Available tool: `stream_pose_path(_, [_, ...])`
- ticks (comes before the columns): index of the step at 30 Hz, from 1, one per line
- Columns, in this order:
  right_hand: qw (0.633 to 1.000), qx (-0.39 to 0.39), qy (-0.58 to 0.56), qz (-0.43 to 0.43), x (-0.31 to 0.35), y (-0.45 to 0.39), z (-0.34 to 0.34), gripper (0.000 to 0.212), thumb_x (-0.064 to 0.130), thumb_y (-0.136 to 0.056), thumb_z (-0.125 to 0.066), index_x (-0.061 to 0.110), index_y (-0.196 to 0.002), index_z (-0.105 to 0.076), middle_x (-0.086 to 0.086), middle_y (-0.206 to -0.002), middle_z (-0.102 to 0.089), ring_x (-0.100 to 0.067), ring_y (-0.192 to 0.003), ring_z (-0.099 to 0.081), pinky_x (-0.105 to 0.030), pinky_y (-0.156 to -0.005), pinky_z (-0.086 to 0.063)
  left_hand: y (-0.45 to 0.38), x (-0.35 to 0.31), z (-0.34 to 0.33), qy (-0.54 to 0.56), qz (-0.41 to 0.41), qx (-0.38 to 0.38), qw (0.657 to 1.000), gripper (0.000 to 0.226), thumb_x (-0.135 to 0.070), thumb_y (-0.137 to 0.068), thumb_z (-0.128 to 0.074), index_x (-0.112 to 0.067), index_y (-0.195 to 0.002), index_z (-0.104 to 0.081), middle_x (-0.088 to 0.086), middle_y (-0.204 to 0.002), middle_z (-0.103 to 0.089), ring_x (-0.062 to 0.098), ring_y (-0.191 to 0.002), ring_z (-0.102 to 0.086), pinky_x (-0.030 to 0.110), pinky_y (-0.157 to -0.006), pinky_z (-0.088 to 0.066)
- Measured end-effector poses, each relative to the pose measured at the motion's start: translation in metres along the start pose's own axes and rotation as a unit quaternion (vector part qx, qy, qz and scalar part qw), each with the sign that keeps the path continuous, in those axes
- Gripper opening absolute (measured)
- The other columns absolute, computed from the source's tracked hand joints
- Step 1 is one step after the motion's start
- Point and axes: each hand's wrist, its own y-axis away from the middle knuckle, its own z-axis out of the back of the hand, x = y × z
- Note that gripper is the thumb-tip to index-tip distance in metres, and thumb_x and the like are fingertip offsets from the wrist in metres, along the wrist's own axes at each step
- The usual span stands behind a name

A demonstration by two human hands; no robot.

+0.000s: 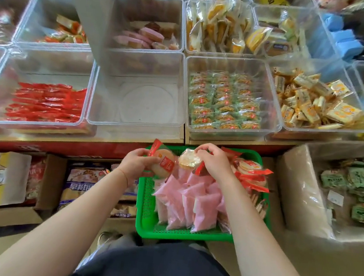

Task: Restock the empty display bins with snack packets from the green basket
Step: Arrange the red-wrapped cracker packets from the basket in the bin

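Bins of clear hard plastic are sitting in rows on the counter, most holding wrapped snacks: red packets (45, 102) to the left, green-wrapped biscuits (224, 104) to the right, and between them the empty bin (132, 122), showing only its bare bottom. A grey upright panel (89, 7) is rising just behind that bin's left corner. Below the counter edge the green basket (144, 211), a mesh plastic one, is resting near the person's lap, its long side running away from them. Flat pink packets (189, 198) are lying fanned inside it, with red-edged ones at the right. The left hand (136, 162) is gripping a round rice cracker packet (163, 162), tilted up-left. The right hand (213, 160) is pinching another crinkly clear packet (188, 159) over the basket's far end.
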Motion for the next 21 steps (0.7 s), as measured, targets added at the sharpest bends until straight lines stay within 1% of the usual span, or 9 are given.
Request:
stream_pose_path(3, [0.997, 0.045, -0.06, -0.025, 0.008, 0.014, -0.02, 0.019, 0.033, -0.092, -0.062, 0.017, -0.1, -0.07, -0.01, -0.084, -0.076, -0.028, -0.074, -0.075, -0.045, -0.075, -0.059, 0.005, 0.0, 0.017, 0.003, -0.013, 0.021, 1.0, 0.03, -0.017, -0.083, -0.076, -0.01, -0.11, -0.063, 0.014, -0.106, -0.072, 0.029, -0.097, -0.071, 0.048, -0.083, -0.059])
stream_pose_path(7, [0.988, 0.111, -0.105, 0.003, 0.026, 0.033, -0.063, 0.052, 0.048, -0.079, -0.075, 0.011, -0.114, -0.065, -0.011, -0.099, -0.076, -0.027, -0.089, -0.074, -0.039, -0.075, -0.059, 0.015, 0.0, 0.066, 0.025, -0.035, 0.07, 0.997, 0.024, -0.012, -0.087, -0.07, -0.011, -0.111, -0.065, 0.015, -0.103, -0.072, 0.026, -0.087, -0.072, 0.041, -0.071, -0.06])
stream_pose_path(8, [0.986, 0.119, -0.12, 0.009, 0.032, 0.039, -0.079, 0.054, 0.044, -0.076, -0.078, 0.009, -0.115, -0.064, -0.012, -0.099, -0.076, -0.028, -0.087, -0.074, -0.037, -0.072, -0.059, 0.018, 0.0, 0.085, 0.037, -0.038, 0.078, 0.996, 0.024, -0.01, -0.088, -0.068, -0.01, -0.112, -0.065, 0.014, -0.099, -0.072, 0.024, -0.083, -0.072, 0.038, -0.067, -0.059])
stream_pose_path(10, [0.988, 0.087, -0.121, 0.026, 0.043, 0.043, -0.121, 0.036, 0.026, -0.08, -0.079, 0.006, -0.107, -0.066, -0.012, -0.084, -0.075, -0.026, -0.069, -0.07, -0.032, -0.058, -0.055, 0.028, 0.002, 0.128, 0.057, -0.045, 0.094, 0.993, 0.021, -0.008, -0.09, -0.065, -0.01, -0.11, -0.066, 0.012, -0.092, -0.072, 0.022, -0.079, -0.07, 0.037, -0.062, -0.059])
stream_pose_path(13, [0.995, 0.018, -0.092, 0.042, 0.065, 0.052, -0.196, 0.009, 0.019, -0.087, -0.075, 0.015, -0.083, -0.068, 0.006, -0.051, -0.061, -0.007, -0.042, -0.053, -0.019, -0.043, -0.041, 0.04, 0.006, 0.207, 0.06, -0.043, 0.124, 0.99, 0.017, -0.012, -0.089, -0.066, -0.014, -0.105, -0.07, 0.009, -0.092, -0.072, 0.02, -0.081, -0.068, 0.042, -0.074, -0.058])
stream_pose_path(15, [0.988, 0.028, -0.142, 0.049, 0.08, 0.06, -0.246, 0.005, 0.019, -0.087, -0.074, 0.015, -0.09, -0.072, 0.006, -0.069, -0.073, -0.003, -0.061, -0.065, -0.02, -0.06, -0.05, 0.044, 0.007, 0.259, 0.076, -0.043, 0.128, 0.988, 0.018, -0.014, -0.089, -0.066, -0.015, -0.106, -0.072, 0.011, -0.097, -0.072, 0.023, -0.086, -0.068, 0.046, -0.084, -0.054])
stream_pose_path(17, [0.983, 0.051, -0.174, 0.033, 0.093, 0.067, -0.291, 0.014, 0.021, -0.087, -0.072, 0.015, -0.1, -0.072, -0.002, -0.093, -0.076, -0.014, -0.083, -0.071, -0.029, -0.072, -0.054, 0.048, 0.007, 0.303, 0.101, -0.046, 0.125, 0.986, 0.019, -0.015, -0.089, -0.065, -0.013, -0.107, -0.071, 0.013, -0.101, -0.071, 0.025, -0.088, -0.067, 0.043, -0.083, -0.054])
stream_pose_path(19, [0.976, 0.063, -0.206, 0.022, 0.108, 0.073, -0.327, 0.017, 0.02, -0.091, -0.068, 0.015, -0.107, -0.068, -0.005, -0.099, -0.075, -0.019, -0.088, -0.071, -0.032, -0.073, -0.057, 0.052, 0.009, 0.337, 0.117, -0.049, 0.128, 0.984, 0.02, -0.017, -0.089, -0.066, -0.013, -0.108, -0.07, 0.013, -0.103, -0.071, 0.024, -0.088, -0.067, 0.04, -0.081, -0.054])
stream_pose_path(21, [0.971, 0.075, -0.225, 0.012, 0.116, 0.079, -0.356, 0.024, 0.023, -0.092, -0.068, 0.014, -0.114, -0.067, -0.01, -0.108, -0.074, -0.025, -0.1, -0.07, -0.039, -0.086, -0.056, 0.056, 0.012, 0.364, 0.122, -0.044, 0.132, 0.983, 0.026, -0.022, -0.089, -0.067, -0.011, -0.113, -0.069, 0.013, -0.105, -0.071, 0.024, -0.089, -0.067, 0.04, -0.081, -0.055])
